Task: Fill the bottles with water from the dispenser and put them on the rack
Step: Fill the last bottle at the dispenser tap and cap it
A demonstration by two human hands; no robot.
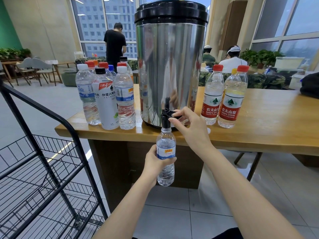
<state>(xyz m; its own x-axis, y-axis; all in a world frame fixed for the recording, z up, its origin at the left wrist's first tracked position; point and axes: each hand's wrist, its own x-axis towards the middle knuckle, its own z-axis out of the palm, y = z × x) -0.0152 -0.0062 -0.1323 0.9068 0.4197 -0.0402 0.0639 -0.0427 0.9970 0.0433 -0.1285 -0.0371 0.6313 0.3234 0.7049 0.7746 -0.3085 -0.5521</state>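
A tall steel water dispenser (170,66) with a black lid stands on the wooden table (259,131). Its black tap (166,118) juts over the table's front edge. My left hand (155,163) grips an uncapped clear bottle (166,152) upright, its mouth right under the tap. My right hand (186,123) pinches the tap's lever. Several capped bottles (107,97) stand left of the dispenser, and three red-labelled bottles (224,99) stand to its right. The black wire rack (43,169) stands at the lower left.
A white bottle cap (208,130) lies on the table beside my right wrist. A dark bag (310,85) sits at the table's far right. People stand and sit in the background, by chairs, plants and windows. Tiled floor lies below.
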